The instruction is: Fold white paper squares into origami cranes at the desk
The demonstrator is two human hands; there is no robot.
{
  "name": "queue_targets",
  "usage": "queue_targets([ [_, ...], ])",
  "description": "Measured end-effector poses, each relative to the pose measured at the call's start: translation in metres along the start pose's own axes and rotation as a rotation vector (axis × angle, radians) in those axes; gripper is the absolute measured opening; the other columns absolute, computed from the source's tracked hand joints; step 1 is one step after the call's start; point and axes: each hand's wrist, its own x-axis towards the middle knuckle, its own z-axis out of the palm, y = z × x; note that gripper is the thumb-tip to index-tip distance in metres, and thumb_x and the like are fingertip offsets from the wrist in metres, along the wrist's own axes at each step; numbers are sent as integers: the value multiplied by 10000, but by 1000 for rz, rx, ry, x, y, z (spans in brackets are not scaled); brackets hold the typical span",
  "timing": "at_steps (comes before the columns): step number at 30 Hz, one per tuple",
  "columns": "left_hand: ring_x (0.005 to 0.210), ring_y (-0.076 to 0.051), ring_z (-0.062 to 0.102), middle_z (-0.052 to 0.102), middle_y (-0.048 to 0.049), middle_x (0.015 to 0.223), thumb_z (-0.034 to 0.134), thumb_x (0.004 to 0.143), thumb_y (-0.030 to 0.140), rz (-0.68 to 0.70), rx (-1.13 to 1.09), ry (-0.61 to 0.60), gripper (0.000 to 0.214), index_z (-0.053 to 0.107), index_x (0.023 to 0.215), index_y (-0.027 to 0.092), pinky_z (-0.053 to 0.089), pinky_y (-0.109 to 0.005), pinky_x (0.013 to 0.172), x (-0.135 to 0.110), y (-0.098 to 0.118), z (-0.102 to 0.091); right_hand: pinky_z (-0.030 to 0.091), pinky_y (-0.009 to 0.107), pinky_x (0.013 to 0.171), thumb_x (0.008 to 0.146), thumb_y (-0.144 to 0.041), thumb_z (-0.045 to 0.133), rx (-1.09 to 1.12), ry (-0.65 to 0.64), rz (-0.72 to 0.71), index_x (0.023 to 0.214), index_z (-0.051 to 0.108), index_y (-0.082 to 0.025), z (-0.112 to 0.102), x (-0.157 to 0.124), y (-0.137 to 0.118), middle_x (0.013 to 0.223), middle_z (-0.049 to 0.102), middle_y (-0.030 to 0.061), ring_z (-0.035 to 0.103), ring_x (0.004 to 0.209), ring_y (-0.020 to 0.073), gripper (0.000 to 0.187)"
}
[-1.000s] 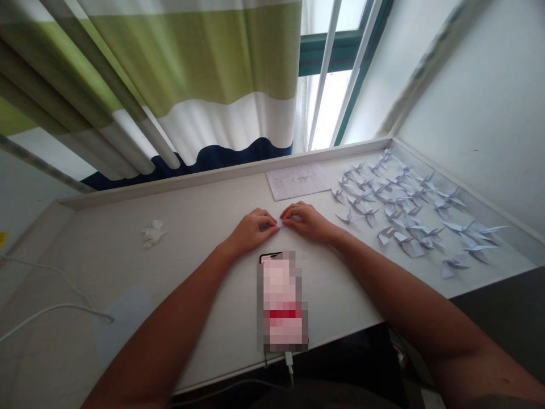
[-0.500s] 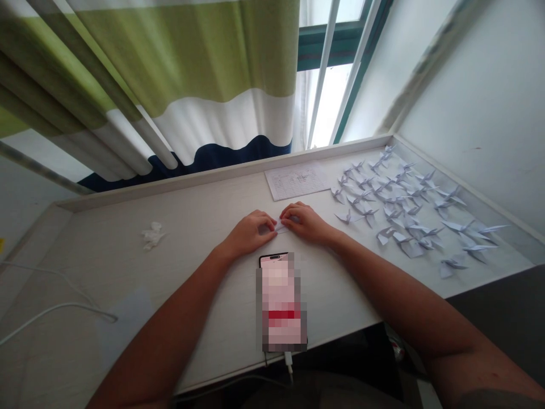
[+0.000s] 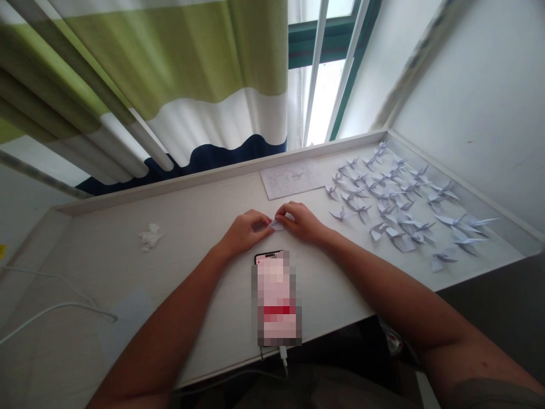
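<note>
Between my two hands, over the middle of the white desk, is a small folded piece of white paper (image 3: 276,225). My left hand (image 3: 251,230) pinches its left side with thumb and forefinger. On the other side my right hand (image 3: 300,220) grips it with closed fingertips, hiding much of the folds. Just below the hands lies a phone (image 3: 276,301) with a lit, blurred screen and a white cable plugged into its lower end. To the right, many folded paper cranes (image 3: 387,207) are spread over the desk.
Behind my hands lies a printed sheet (image 3: 292,179). A crumpled tissue (image 3: 150,237) is at the left, with a white cable (image 3: 63,305) and a pale paper sheet (image 3: 128,318) nearer me. A raised rim (image 3: 191,177) borders the desk's back, below the curtain (image 3: 191,62).
The view has shifted slightly, so the desk things appear a little further left. Between my fingers, a flap of the paper now stands up more visibly; both hands still hold it.
</note>
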Motion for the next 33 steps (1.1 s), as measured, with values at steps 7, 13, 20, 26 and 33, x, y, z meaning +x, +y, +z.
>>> queue_targets([
  [7, 1058, -255, 749, 827, -69, 1092, 740, 936, 293, 64, 72, -26, 82, 777, 883, 242, 594, -442, 1003, -2, 3, 2, 481, 406, 965, 1034, -223, 631, -35, -137, -128, 988, 755, -221, -14, -8, 3, 1040, 795, 82, 673, 1022, 256, 133],
  [13, 1100, -262, 735, 825, -78, 1114, 684, 979, 270, 71, 89, -23, 155, 795, 875, 236, 586, -458, 1038, -2, 6, 7, 496, 423, 972, 1033, -214, 623, -36, -156, -160, 991, 767, -222, -16, -8, 10, 1051, 799, 87, 674, 1028, 267, 150],
  [20, 1104, -266, 721, 821, -76, 1124, 675, 989, 263, 64, 111, -32, 170, 795, 871, 233, 572, -472, 1043, -3, 8, 10, 473, 397, 920, 1029, -229, 638, -92, -100, -58, 961, 750, -201, -10, -6, 5, 993, 768, 91, 643, 980, 258, 133],
  [26, 1058, -256, 705, 787, -76, 1053, 692, 981, 263, 82, 150, -25, 158, 785, 857, 234, 571, -444, 1027, -5, 6, 12, 450, 406, 895, 1009, -235, 672, -170, -37, -10, 884, 739, -196, 2, -2, 6, 1035, 738, 102, 606, 994, 266, 147],
  [33, 987, -247, 698, 772, -53, 994, 722, 941, 241, -9, 91, 29, 72, 781, 983, 243, 577, -427, 959, -5, 8, 13, 457, 429, 906, 993, -219, 688, -173, -20, 33, 880, 746, -194, 7, 2, 5, 1036, 736, 108, 601, 1013, 280, 129],
])
